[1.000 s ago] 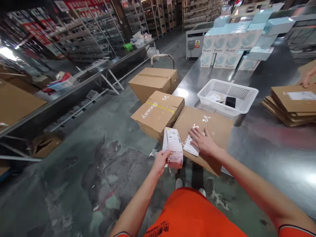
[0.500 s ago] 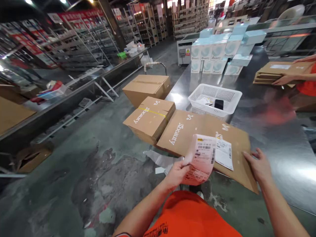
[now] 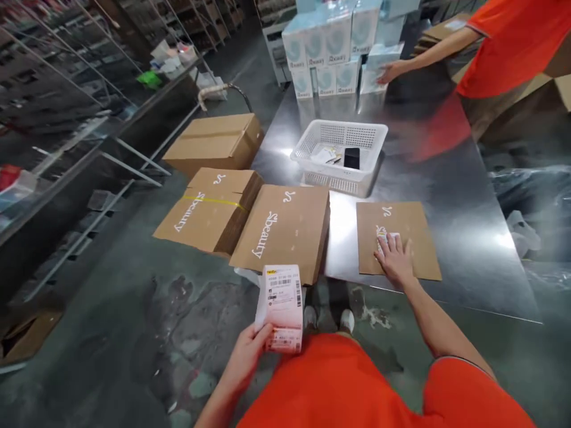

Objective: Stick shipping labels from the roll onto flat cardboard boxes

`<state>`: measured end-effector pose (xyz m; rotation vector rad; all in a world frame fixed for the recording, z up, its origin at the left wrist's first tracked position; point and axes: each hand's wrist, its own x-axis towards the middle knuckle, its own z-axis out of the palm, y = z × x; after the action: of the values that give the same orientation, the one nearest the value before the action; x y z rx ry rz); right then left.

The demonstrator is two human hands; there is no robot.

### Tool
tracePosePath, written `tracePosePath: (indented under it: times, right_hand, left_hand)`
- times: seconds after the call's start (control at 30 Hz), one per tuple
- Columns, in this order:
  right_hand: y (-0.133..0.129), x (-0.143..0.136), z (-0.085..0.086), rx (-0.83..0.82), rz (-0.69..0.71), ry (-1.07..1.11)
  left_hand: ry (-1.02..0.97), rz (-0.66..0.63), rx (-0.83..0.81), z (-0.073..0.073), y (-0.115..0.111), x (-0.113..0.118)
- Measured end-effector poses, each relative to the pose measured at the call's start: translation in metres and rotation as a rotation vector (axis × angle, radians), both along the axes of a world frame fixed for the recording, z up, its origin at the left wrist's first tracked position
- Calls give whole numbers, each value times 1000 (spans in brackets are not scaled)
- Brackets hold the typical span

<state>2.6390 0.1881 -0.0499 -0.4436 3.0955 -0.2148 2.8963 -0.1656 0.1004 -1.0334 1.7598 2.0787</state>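
White label (image 3: pixel 395 235) partly hidden under right hand (image 3: pixel 396 261), label strip (image 3: pixel 284 303) too finely printed to read, co-worker (image 3: pixel 513 50) cut off by top edge, shelving (image 3: pixel 47 74) blurred

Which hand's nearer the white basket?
Right. The right hand rests on flat cardboard, nearside and right of the white basket; the left hand, holding printed labels, is farther, nearside and left.

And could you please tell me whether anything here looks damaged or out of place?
Mainly the floor at the left: it has dark blotches and pale patches, so it looks worn or stained. The phone beside papers in the basket may be out of place too.
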Motion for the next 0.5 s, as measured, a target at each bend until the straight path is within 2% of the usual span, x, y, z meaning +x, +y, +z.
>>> tracePosePath:
  times: [0.13, 0.23, 0.33, 0.4, 0.47, 0.5]
  right_hand:
    - [-1, -1, -11, 19, -17, -46]
    - [-10, -16, -11, -55, -136, 6]
    - [-29, -32, -6, -127, -156, -73]
    - [-47, -42, 12, -218, -230, -175]
    - [-70, -45, 45, -431, -321, -178]
    - [-84, -43, 68, -597, -288, -151]
  left_hand:
    - [-46, 20, -15, 3, 9, 4]
    - [-57, -19, -35, 5, 14, -1]
    - [-21, -27, -70, 5, 17, -10]
    - [6, -38, -88, 5, 18, -17]
    - [38, -72, -81, 5, 18, -23]
    - [58, -95, -74, 6, 17, -25]
